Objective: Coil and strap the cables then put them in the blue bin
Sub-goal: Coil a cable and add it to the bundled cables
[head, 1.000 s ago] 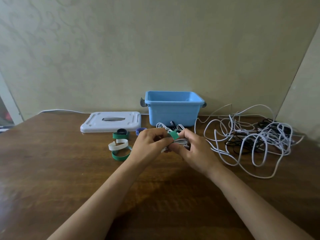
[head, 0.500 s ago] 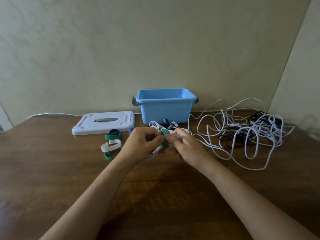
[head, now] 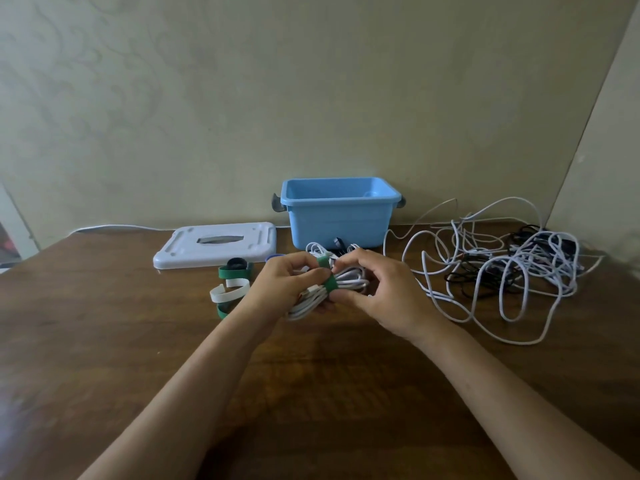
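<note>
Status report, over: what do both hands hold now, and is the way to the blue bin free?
Left hand and right hand grip white cable coil. Green strap wrapped round it, end loose. Blue bin open behind, path clear.

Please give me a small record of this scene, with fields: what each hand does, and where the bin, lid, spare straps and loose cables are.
left hand: grips white coil, pinches green strap end
right hand: holds coil at the strap
strap: wrapped around coil middle
bin: behind the hands, by the wall, open
lid: flat on table, left of bin
spare straps: left of left hand
loose cables: tangled, right of bin
</note>
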